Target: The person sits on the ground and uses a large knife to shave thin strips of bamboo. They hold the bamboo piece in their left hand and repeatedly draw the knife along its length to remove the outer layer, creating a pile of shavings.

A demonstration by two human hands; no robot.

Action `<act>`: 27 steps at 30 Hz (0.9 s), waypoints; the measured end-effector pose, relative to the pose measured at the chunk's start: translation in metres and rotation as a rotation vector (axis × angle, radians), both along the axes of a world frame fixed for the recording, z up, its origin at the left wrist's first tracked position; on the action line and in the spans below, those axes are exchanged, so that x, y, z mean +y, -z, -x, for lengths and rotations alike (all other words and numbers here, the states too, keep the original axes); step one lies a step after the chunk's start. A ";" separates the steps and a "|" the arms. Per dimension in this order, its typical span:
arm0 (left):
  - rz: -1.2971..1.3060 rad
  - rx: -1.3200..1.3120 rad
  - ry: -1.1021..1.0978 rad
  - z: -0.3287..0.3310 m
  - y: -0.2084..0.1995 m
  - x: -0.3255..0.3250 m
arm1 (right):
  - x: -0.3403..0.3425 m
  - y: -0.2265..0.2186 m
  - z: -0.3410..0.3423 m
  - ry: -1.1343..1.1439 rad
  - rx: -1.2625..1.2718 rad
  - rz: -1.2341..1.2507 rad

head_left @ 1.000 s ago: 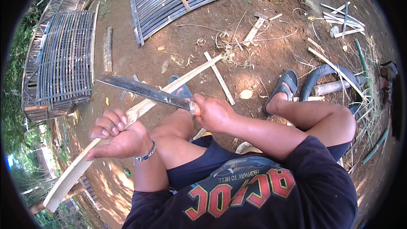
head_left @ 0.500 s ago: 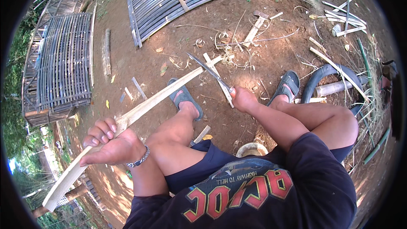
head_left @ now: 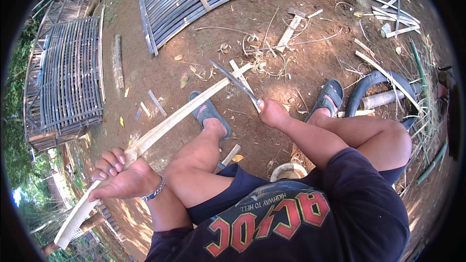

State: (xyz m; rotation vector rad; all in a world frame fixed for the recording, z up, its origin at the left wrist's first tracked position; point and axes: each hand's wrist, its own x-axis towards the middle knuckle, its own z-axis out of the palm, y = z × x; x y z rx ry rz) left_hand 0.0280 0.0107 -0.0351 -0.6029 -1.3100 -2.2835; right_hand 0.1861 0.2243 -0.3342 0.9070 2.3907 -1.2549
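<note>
My left hand (head_left: 121, 173) is closed around a long, pale bamboo strip (head_left: 167, 128), which slants from the lower left up to the ground in the middle. In my right hand (head_left: 273, 113) is the handle of a knife (head_left: 238, 82). Its dark, pointed blade crosses the strip close to the far end; the frames do not show for sure whether they touch. A second, shorter pale slat (head_left: 241, 75) lies under that end, partly behind the blade. Curled shavings (head_left: 262, 65) are scattered just beyond it.
A hatchet (head_left: 291, 30) lies on the dirt ahead. Slatted bamboo panels (head_left: 182, 9) stand at the back and left. A pile of cut slats (head_left: 395, 17) is far right, with a black rubber tube (head_left: 361, 90) nearer. A pale bowl (head_left: 288, 171) sits between my legs.
My left hand and the bamboo strip have shifted slightly left and down. The right hand has drawn a little left, bringing the knife with it.
</note>
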 end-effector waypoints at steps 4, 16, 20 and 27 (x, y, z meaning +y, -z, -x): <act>-0.003 0.013 -0.013 0.000 0.002 -0.004 | -0.006 -0.031 0.009 -0.010 0.028 0.039; 0.027 -0.016 -0.090 0.002 0.001 0.002 | 0.024 0.024 0.001 0.045 -0.093 0.019; 0.048 -0.023 -0.074 0.002 -0.002 0.002 | 0.020 0.014 0.015 -0.046 -0.046 0.040; 0.023 -0.015 -0.078 0.005 0.001 -0.003 | 0.024 0.019 0.021 -0.008 -0.038 0.013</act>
